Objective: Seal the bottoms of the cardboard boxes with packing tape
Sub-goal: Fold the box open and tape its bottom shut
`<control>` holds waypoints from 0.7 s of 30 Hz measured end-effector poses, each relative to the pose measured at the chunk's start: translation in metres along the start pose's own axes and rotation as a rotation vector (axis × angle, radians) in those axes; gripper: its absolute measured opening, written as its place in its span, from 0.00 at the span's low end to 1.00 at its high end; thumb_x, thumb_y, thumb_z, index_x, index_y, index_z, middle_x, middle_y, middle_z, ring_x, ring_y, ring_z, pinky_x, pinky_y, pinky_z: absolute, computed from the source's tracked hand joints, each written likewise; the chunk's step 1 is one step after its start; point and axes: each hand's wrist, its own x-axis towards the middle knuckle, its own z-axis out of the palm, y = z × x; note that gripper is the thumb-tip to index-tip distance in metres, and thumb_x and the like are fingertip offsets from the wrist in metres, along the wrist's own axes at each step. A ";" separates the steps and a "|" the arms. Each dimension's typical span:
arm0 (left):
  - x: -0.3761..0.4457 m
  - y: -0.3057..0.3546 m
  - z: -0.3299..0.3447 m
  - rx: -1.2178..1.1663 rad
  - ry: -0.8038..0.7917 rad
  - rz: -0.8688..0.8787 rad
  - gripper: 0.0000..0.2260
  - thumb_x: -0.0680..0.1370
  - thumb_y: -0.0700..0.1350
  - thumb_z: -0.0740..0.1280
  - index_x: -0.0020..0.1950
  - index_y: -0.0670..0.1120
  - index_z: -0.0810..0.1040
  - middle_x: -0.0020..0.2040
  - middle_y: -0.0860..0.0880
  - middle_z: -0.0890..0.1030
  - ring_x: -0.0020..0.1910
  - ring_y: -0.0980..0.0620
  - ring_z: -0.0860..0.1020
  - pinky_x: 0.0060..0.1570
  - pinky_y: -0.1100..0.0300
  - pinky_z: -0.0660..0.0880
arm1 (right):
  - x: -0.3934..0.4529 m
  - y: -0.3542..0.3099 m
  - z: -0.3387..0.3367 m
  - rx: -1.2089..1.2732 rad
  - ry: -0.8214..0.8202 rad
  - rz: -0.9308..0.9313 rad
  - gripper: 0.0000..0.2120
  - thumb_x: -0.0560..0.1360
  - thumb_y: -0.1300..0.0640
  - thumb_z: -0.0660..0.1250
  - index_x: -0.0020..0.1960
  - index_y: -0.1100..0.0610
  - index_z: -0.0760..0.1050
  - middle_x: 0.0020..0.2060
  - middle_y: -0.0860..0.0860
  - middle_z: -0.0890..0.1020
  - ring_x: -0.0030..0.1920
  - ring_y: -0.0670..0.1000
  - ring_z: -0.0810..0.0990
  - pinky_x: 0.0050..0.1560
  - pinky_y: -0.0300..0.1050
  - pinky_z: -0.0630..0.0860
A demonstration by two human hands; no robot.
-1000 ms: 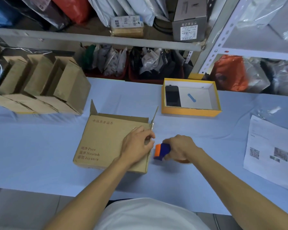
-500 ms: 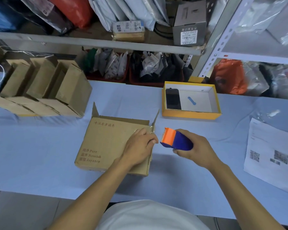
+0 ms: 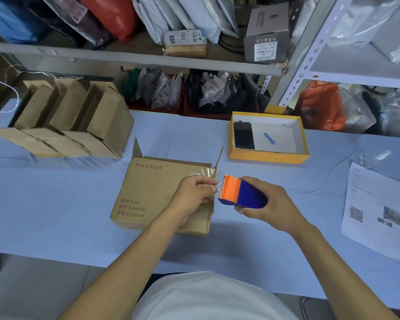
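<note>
Tape dispenser [image 3: 241, 192] now lifted off table [image 3: 56, 192], gripped in right hand [image 3: 267, 202]. Left hand [image 3: 194, 192] pinches tape end, seemingly, over right edge of box [image 3: 157, 192] mid-table. Sealing about to start.

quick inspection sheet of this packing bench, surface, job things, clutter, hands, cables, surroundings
surface: table under a pale blue cover, a few creases.
job's things: printed cardboard box in front of the person, two flaps standing up at its far edge; clear tape stretched over its right part; blue and orange tape dispenser; row of plain cardboard boxes at far left.
clutter: yellow tray box holding a dark phone; printed sheet at right.
grippers: left hand pinches the tape end; right hand grips the dispenser.
cables: white cord at far left.
surroundings: metal shelving stacked with bagged parcels.
</note>
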 end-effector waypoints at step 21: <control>-0.011 -0.007 -0.046 1.049 0.463 -0.077 0.10 0.69 0.48 0.70 0.33 0.46 0.72 0.36 0.50 0.79 0.37 0.46 0.77 0.32 0.60 0.69 | -0.003 0.023 0.010 -0.258 -0.117 0.086 0.32 0.66 0.42 0.76 0.67 0.38 0.69 0.53 0.38 0.79 0.51 0.47 0.79 0.51 0.45 0.79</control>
